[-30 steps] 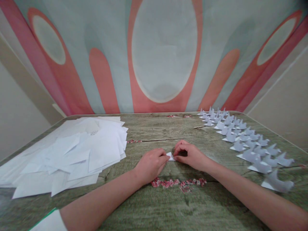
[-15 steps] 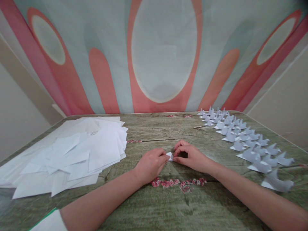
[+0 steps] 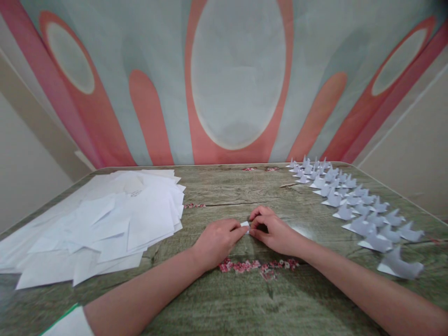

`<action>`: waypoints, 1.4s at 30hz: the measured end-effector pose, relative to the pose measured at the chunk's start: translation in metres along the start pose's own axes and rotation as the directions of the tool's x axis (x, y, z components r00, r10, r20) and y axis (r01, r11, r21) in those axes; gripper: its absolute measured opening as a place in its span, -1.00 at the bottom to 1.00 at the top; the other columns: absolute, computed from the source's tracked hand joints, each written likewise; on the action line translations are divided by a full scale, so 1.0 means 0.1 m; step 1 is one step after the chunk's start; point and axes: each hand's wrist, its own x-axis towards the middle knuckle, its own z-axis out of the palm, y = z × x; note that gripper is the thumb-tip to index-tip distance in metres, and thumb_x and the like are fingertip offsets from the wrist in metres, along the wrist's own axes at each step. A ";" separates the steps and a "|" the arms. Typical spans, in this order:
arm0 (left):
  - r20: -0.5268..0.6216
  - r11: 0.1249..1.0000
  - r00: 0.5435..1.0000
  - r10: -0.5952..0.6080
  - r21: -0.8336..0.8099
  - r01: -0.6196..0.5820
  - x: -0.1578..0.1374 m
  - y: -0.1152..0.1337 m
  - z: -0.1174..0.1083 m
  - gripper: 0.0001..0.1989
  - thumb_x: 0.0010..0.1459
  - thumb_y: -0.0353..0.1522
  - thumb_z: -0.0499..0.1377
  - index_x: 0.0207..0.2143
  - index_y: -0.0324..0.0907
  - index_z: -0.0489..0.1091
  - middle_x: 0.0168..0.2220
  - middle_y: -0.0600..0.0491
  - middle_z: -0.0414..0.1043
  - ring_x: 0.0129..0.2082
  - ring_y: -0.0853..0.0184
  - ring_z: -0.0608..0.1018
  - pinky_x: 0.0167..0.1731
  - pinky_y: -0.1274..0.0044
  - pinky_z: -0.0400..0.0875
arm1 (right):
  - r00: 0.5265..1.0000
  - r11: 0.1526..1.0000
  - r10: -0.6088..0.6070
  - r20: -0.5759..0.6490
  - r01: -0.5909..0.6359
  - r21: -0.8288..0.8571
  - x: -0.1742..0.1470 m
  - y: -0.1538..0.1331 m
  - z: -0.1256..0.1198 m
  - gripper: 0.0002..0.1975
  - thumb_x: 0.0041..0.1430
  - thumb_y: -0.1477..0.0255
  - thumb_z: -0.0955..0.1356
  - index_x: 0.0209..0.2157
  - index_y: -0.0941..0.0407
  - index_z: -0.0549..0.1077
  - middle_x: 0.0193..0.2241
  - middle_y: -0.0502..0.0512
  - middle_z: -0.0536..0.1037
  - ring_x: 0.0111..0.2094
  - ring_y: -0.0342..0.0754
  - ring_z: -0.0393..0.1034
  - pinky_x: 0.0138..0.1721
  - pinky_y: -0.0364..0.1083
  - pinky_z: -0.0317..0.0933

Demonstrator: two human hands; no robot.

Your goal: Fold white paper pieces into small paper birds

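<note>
A small piece of folded white paper [image 3: 245, 225] lies at the middle of the wood-patterned table, mostly covered by my fingers. From its left side my left hand [image 3: 219, 240] grips it, thumb and fingers pressed on the edge. Opposite, my right hand [image 3: 273, 229] has thumb and fingers curled together at the paper's right side. Which folds the paper has cannot be made out at this size.
A wide pile of loose white paper sheets [image 3: 150, 219] covers the table's left side. Along the right stand several rows of folded white paper birds [image 3: 360, 225], the nearest one [image 3: 401, 265] close to my right forearm. A patterned backdrop [image 3: 238, 84] hangs behind the table [image 3: 217, 186].
My right thumb and fingers have drawn in slightly closer to the paper and my left hand. The view has shifted a little; the sheets and birds stay where they were.
</note>
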 end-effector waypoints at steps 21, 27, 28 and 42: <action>0.057 1.000 0.998 -0.019 -0.010 0.020 -0.03 0.07 -0.05 -0.72 0.22 -0.40 -0.10 -0.11 -0.22 0.32 -0.24 -0.04 0.34 -0.24 0.31 0.39 -0.23 0.48 0.35 | 0.999 0.999 0.009 -0.033 -0.010 -0.048 0.01 0.00 0.02 -0.92 -0.03 0.56 0.33 -0.55 0.13 0.40 -0.30 0.08 0.35 -0.22 -0.03 0.22 -0.17 0.01 0.09; 0.064 1.000 0.998 -0.007 -0.007 0.007 -0.02 0.07 -0.06 -0.74 0.21 -0.42 -0.08 -0.12 -0.22 0.32 -0.25 -0.04 0.33 -0.24 0.31 0.38 -0.23 0.48 0.33 | 1.000 0.998 0.000 -0.013 -0.001 -0.060 0.01 -0.01 0.00 -0.91 -0.03 0.59 0.32 -0.53 0.13 0.36 -0.31 0.07 0.35 -0.22 -0.04 0.21 -0.18 -0.01 0.09; 0.060 1.000 0.998 -0.007 -0.007 0.007 -0.02 0.07 -0.06 -0.74 0.21 -0.42 -0.08 -0.12 -0.22 0.32 -0.25 -0.04 0.33 -0.24 0.31 0.38 -0.23 0.48 0.33 | 1.000 0.998 0.001 -0.011 -0.002 -0.063 0.01 -0.01 -0.01 -0.91 -0.03 0.59 0.32 -0.53 0.14 0.36 -0.30 0.07 0.35 -0.22 -0.04 0.21 -0.18 -0.01 0.09; 0.031 1.000 1.000 0.006 -0.020 -0.005 -0.02 0.07 -0.05 -0.74 0.21 -0.43 -0.10 -0.16 -0.23 0.34 -0.27 -0.05 0.32 -0.26 0.30 0.36 -0.25 0.47 0.32 | 1.000 0.998 0.018 -0.022 -0.020 -0.063 0.01 0.01 0.02 -0.87 -0.07 0.63 0.31 -0.56 0.14 0.29 -0.32 0.07 0.33 -0.22 -0.03 0.19 -0.18 0.00 0.09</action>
